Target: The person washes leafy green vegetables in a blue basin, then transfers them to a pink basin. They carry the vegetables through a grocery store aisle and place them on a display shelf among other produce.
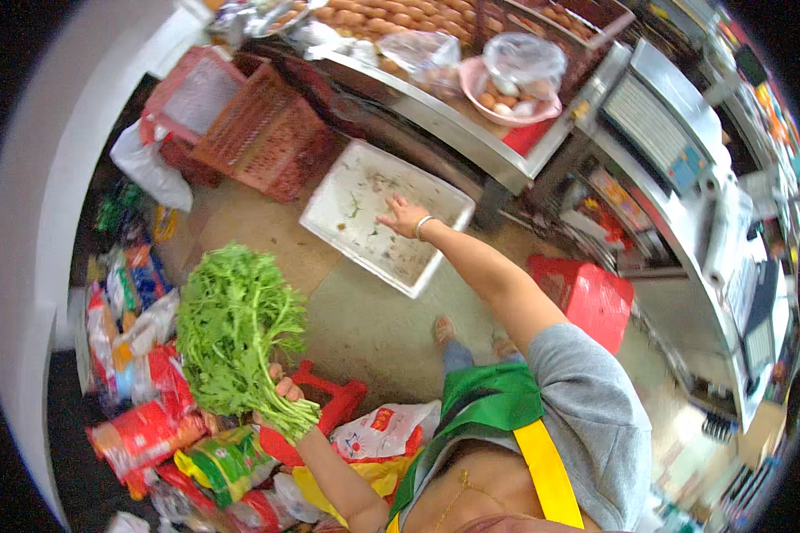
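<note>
My left hand (288,388) grips a big bunch of leafy greens (233,326) by its pale stems, holding it out on the left with the leaves pointing up and left in the picture. Part of that hand is hidden behind the stems. My right hand (402,217), with bangles at the wrist, reaches over a white foam box (407,273), fingers spread and holding nothing. Whether it touches the box's floor, I cannot tell. Scraps of greens (355,206) and dirt lie in that box, which is on the floor.
Reddish plastic crates (260,126) stand beyond the box. A metal-edged counter (440,120) bears many eggs and a pink basin (470,73) of eggs. A red container (590,293) is at the right; packaged goods (153,426) crowd the left. A scale (657,126) sits upper right.
</note>
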A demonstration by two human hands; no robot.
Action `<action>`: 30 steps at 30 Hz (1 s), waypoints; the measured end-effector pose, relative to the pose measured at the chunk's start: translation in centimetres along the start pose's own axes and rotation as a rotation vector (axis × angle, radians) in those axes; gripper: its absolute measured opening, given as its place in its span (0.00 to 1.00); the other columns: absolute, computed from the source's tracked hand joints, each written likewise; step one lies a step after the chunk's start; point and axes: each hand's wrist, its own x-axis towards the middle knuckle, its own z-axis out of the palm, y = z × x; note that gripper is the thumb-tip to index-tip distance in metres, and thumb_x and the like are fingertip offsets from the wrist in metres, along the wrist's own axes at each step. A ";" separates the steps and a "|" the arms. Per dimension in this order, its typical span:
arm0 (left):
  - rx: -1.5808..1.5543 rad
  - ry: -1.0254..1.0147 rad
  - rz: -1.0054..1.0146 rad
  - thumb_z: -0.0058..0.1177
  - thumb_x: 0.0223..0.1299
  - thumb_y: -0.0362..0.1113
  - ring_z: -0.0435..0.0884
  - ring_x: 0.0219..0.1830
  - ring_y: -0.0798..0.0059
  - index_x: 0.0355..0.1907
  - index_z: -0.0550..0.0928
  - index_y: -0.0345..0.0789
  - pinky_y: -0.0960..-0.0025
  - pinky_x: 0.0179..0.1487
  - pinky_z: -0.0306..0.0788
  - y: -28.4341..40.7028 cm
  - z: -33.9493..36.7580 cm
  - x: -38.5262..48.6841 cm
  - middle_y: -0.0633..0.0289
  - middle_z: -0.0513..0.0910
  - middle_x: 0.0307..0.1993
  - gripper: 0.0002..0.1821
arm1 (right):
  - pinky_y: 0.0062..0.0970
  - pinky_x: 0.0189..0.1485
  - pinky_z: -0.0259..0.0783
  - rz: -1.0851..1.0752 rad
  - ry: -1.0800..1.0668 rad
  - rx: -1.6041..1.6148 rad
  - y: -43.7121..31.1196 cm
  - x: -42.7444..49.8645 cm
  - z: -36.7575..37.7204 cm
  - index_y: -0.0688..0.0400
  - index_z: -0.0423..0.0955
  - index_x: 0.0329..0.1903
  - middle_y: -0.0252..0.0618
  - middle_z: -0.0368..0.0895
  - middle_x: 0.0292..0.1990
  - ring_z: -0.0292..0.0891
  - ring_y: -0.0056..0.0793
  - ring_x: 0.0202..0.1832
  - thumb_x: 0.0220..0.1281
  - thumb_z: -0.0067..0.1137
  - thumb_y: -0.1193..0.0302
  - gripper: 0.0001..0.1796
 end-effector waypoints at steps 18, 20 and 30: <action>-0.318 -0.100 -0.054 0.47 0.52 0.37 0.73 0.40 0.69 0.43 0.67 0.39 0.66 0.42 0.65 -9.7 2.2 0.5 0.65 0.68 0.42 0.15 | 0.45 0.26 0.66 1.776 0.960 1.686 49.9 -52.4 22.7 0.57 0.65 0.37 0.45 0.70 0.31 0.67 0.45 0.29 0.55 0.40 0.49 0.23; -0.281 -0.032 0.033 0.47 0.51 0.36 0.73 0.39 0.72 0.43 0.67 0.40 0.66 0.42 0.65 -11.9 2.7 1.1 0.65 0.70 0.40 0.15 | 0.46 0.37 0.66 1.687 1.040 1.953 50.7 -52.3 24.4 0.59 0.61 0.39 0.42 0.67 0.37 0.65 0.40 0.35 0.52 0.34 0.39 0.33; -0.266 -0.022 0.100 0.45 0.52 0.32 0.75 0.37 0.68 0.42 0.69 0.33 0.65 0.38 0.68 -18.3 5.8 2.3 0.59 0.72 0.38 0.13 | 0.51 0.57 0.58 1.351 0.940 2.155 48.7 -42.1 18.1 0.60 0.56 0.59 0.47 0.63 0.55 0.61 0.46 0.55 0.54 0.36 0.43 0.39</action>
